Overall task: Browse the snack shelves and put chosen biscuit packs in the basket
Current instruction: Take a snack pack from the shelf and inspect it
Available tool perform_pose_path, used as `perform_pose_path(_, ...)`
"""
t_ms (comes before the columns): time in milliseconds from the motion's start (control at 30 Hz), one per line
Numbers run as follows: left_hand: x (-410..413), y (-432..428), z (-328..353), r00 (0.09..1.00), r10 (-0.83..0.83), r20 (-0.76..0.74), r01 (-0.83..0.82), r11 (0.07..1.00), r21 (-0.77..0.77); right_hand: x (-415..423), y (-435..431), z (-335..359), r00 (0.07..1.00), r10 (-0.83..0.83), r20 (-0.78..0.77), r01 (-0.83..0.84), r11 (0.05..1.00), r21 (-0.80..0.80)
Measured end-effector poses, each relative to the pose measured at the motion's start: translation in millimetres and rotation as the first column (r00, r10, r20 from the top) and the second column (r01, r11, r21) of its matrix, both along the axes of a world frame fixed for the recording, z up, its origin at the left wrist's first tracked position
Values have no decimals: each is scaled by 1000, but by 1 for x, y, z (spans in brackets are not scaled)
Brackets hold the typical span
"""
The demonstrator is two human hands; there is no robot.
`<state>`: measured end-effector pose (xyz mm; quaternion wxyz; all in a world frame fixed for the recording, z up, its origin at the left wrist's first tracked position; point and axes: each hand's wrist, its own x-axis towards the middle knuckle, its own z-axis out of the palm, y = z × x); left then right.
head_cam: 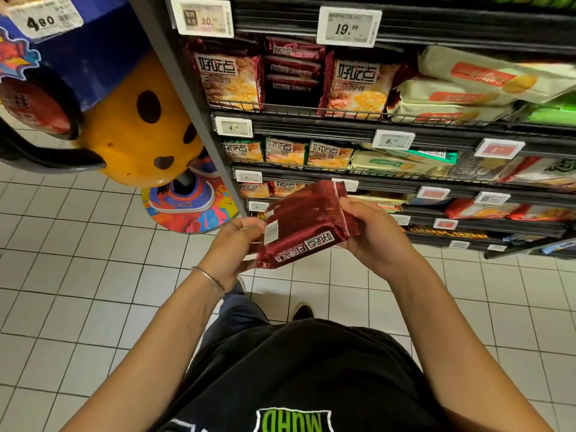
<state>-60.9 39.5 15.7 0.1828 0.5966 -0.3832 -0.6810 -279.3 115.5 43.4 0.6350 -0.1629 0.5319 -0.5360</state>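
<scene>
Maroon, one biscuit pack held by left hand and right hand.

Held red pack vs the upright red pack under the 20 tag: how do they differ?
The held red pack is tilted in mid-air, gripped by the left hand and right hand; the upright red pack stands behind the wire rail. The held red pack shows plain foil and a side label; the upright red pack shows its biscuit-picture front. Shared: dark red wrapper, same white logo.

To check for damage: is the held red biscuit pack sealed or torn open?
Sealed, it appears: the red biscuit pack shows intact crimped ends.
</scene>
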Motion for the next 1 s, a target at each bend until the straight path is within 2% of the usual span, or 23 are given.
perform_pose_path(133, -10, 9, 10, 995, -97, -36, 97, 995, -11, 2, -6, 6, 966, 56, -254, -64, 998, -21)
perform_pose_path(267, -23, 16, 19, 971, -159, -177, 170, 984, 49, 9, -7, 12, 894, 142, -425, -178, 983, -46)
perform_pose_path(467, -30, 20, 19, 949, -170, -264, 189, 981, 51, 22, -7, 21, 788, 215, -577, -331, 938, -103)
perform_pose_path(567, -22, 19, 16, 933, -124, -338, 164, 982, 93, 19, -4, 26, 851, 268, -452, -367, 919, -145)
perform_pose_path(633, -18, 18, 16, 919, -92, -383, 152, 980, 130, 14, -3, 23, 914, 233, -333, -298, 941, -160)
perform_pose_path(667, -18, 18, 17, 912, -77, -403, 147, 978, 145, 13, -3, 19, 928, 189, -322, -243, 961, -136)
perform_pose_path(767, -19, 16, 18, 869, -14, -495, 145, 963, 227, 13, -5, 5, 918, 87, -387, -68, 996, 62)
perform_pose_path(867, -18, 14, 17, 802, 42, -596, 175, 937, 301, 13, -2, -10, 939, 20, -344, 72, 965, 254)
perform_pose_path(933, -18, 14, 17, 773, 43, -633, 211, 924, 320, 12, 1, -12, 955, 46, -291, 51, 948, 316)
perform_pose_path(1000, -16, 14, 18, 785, -12, -620, 253, 919, 302, 10, 4, -12, 984, 72, -166, -19, 953, 303)
